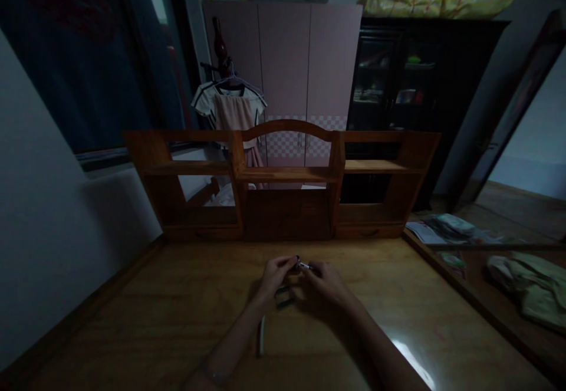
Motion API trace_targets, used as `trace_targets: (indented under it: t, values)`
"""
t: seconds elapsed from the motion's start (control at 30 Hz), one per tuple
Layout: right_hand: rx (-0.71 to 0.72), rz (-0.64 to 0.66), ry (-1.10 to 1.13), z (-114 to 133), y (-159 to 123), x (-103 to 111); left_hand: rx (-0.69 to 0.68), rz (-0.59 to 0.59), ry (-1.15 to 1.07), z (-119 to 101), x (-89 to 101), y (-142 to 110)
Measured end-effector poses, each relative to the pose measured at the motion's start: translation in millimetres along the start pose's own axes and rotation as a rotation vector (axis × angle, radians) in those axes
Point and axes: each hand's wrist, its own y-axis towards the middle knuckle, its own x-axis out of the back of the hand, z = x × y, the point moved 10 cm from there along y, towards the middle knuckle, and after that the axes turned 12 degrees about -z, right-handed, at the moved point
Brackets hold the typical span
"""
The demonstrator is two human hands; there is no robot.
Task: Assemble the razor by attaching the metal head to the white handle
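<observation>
Above the desk [198, 296], a slim silver tool [305, 266] is gripped by the fingers of the right hand [331, 283], its long axis running crosswise and leftward toward a small dark piece [298, 259] pinched by the left hand [275, 274], contact between the two indiscernible.

Two hands [277, 273] close together above a wooden table [186, 302].
The left hand grips a small dark piece [297, 259]; the right hand [331, 283] holds a slim tool [306, 266], its tip at that piece. A dark-edged object [278, 298] and, toward the near edge, a pale stick [261, 338] lie on the table; a shelf [287, 214] lines the far edge.
</observation>
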Motion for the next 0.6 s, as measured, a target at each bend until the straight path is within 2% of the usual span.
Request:
trace_targets:
  t: [0.1,0.2,0.37,0.47,0.6]
  values:
    - [0.038,0.033,-0.03,-1.9,2.3,-4.5,0.046,0.048,-0.098,1.3,-4.4,-2.9]
    - [0.052,0.024,-0.047,0.7,3.6,-3.6,0.108,0.046,-0.205,3.2,-4.6,-4.9]
    - [0.1,0.016,0.07,19.1,2.3,3.4,0.141,0.053,-0.369,1.7,-8.1,-12.8]
    - [0.12,0.009,0.085,23.0,1.8,5.2,0.102,0.066,-0.37,-2.8,-12.4,-16.5]
    - [0.062,0.018,0.058,10.4,4.3,-1.2,-0.03,0.032,-0.205,-13.4,-10.9,-13.2]
